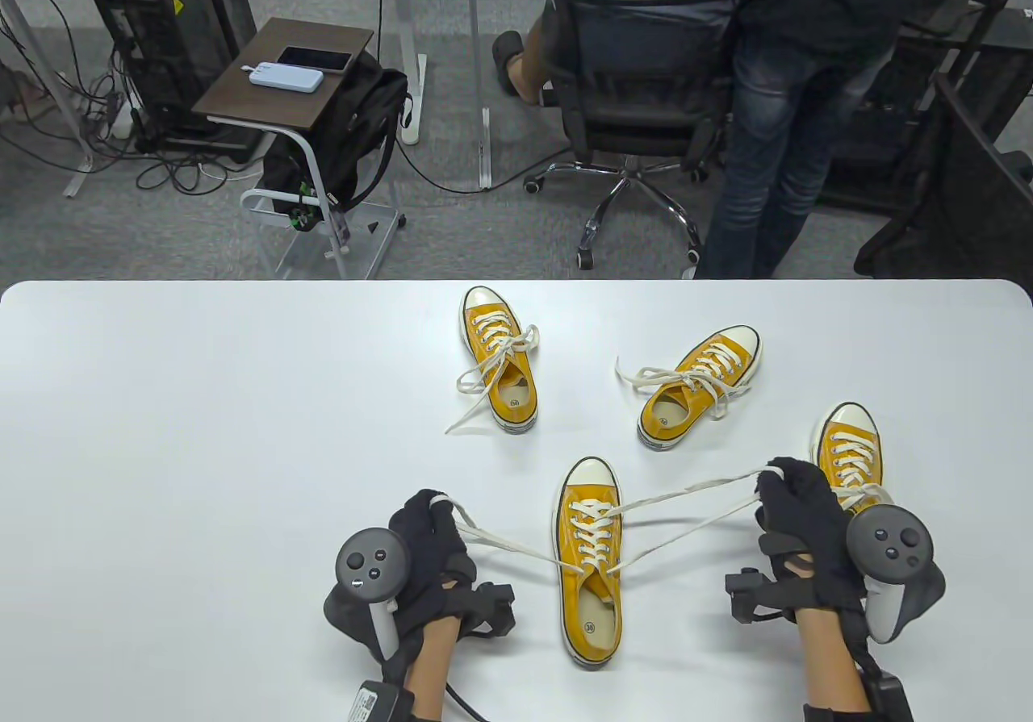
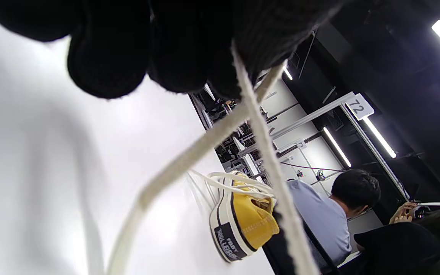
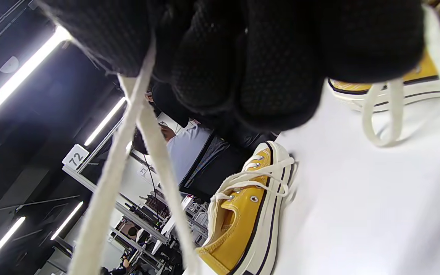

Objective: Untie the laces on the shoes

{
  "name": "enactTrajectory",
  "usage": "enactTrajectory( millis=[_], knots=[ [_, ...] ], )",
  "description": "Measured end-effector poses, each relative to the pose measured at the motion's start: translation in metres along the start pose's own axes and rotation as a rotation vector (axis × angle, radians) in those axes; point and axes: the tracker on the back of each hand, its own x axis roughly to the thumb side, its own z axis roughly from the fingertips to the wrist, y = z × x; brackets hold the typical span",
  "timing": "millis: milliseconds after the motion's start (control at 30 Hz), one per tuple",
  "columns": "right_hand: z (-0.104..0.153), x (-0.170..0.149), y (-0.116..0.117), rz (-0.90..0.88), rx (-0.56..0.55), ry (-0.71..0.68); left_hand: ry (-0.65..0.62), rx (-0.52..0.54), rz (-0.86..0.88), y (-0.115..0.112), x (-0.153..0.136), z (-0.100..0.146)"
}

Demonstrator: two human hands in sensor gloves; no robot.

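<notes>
Left hand point(image 1: 432, 548) pinching one lace point(image 1: 516, 546) of near shoe point(image 1: 589, 561) mid-tabletop point(image 1: 202, 431); right hand point(image 1: 799, 524) pinching the other, both taut. Beyond: two unlaced shoes point(image 1: 499, 357), well apart. Fourth shoe point(image 1: 847, 452) just behind right hand.

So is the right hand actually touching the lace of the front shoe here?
Touching. In the table view the right hand grips the lace, which runs taut from the front shoe into its fingers; the right wrist view shows strands emerging from the glove.
</notes>
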Motion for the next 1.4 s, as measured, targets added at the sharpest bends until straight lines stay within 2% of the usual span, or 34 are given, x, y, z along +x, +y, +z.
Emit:
enactTrajectory(
  millis=[233, 500, 733, 1000, 1133, 1267, 1400],
  knots=[
    [0.000, 0.002, 0.021, 0.129, 0.171, -0.023, -0.047, -0.048, -0.185, -0.009, 0.006, 0.001],
    [0.008, -0.003, 0.063, 0.401, 0.411, -0.024, -0.036, -0.205, -0.384, -0.022, 0.011, 0.001],
    [0.012, -0.007, 0.079, 0.500, 0.488, -0.003, 0.014, -0.276, -0.524, -0.024, 0.013, -0.001],
    [0.006, -0.006, 0.062, 0.420, 0.418, 0.015, 0.073, -0.319, -0.380, 0.002, 0.018, -0.004],
    [0.003, -0.006, 0.052, 0.360, 0.380, 0.030, 0.035, -0.282, -0.294, 0.014, 0.021, -0.003],
    [0.002, -0.005, 0.044, 0.303, 0.337, 0.026, -0.059, -0.316, -0.262, 0.006, 0.029, 0.006],
    [0.004, 0.000, 0.039, 0.271, 0.293, -0.002, -0.208, -0.433, -0.327, -0.021, 0.050, 0.035]
  ],
)
